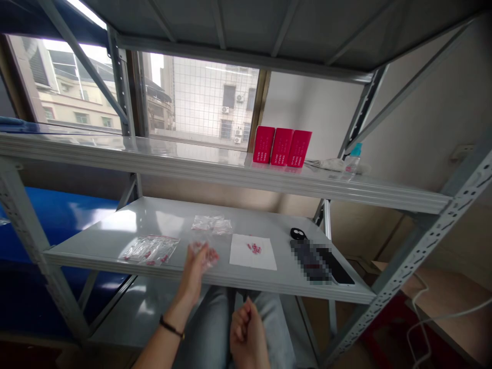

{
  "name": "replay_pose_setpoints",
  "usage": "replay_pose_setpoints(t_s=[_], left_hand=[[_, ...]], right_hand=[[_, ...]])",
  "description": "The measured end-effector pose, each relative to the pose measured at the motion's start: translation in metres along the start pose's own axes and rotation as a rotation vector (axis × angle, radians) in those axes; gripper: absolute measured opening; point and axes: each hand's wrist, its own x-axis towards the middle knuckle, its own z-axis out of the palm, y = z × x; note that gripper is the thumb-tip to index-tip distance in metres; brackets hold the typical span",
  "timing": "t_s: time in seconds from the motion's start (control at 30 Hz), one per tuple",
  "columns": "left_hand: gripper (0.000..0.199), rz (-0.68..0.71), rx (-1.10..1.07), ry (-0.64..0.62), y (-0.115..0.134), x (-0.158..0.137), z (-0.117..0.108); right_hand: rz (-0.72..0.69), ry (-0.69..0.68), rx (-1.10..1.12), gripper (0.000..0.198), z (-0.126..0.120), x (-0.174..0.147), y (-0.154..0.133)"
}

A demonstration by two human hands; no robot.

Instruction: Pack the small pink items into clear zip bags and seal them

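My left hand [194, 274] is raised at the front edge of the grey shelf [115, 230] and holds a small clear plastic bag [205, 253] with pink bits inside. My right hand [246, 333] hangs lower, over my lap, with its fingers curled; whether it holds anything is hidden. A white paper sheet [253, 252] lies just right of the left hand with a few small pink pieces [254, 248] on it. A pile of filled clear bags [149, 249] lies to the left, and more clear bags [212, 224] lie farther back.
A dark phone [323, 261] and a small black round object [297, 233] lie at the shelf's right end. Three red boxes [282, 146] and a bottle [352, 160] stand on the upper shelf. Metal uprights flank both sides; a window is behind.
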Motion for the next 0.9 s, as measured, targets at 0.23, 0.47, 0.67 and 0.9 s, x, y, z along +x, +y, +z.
replay_pose_setpoints(t_s=[0.23,0.47,0.67,0.9], left_hand=[[0.026,0.017,0.553,-0.055,0.04,0.154,-0.003],[0.042,0.194,0.976,0.218,0.053,0.194,-0.035],[0.046,0.389,1.398,0.141,0.072,0.13,-0.116],[0.036,0.526,1.739,-0.104,0.06,0.078,-0.141]], right_hand=[[-0.665,-0.1,-1.052,0.046,0.091,0.046,-0.125],[-0.99,-0.065,-2.32,0.042,0.107,0.131,-0.147],[-1.009,-0.201,-2.435,0.039,0.092,0.134,-0.139],[-1.101,-0.289,-2.45,0.03,0.098,0.128,-0.139]])
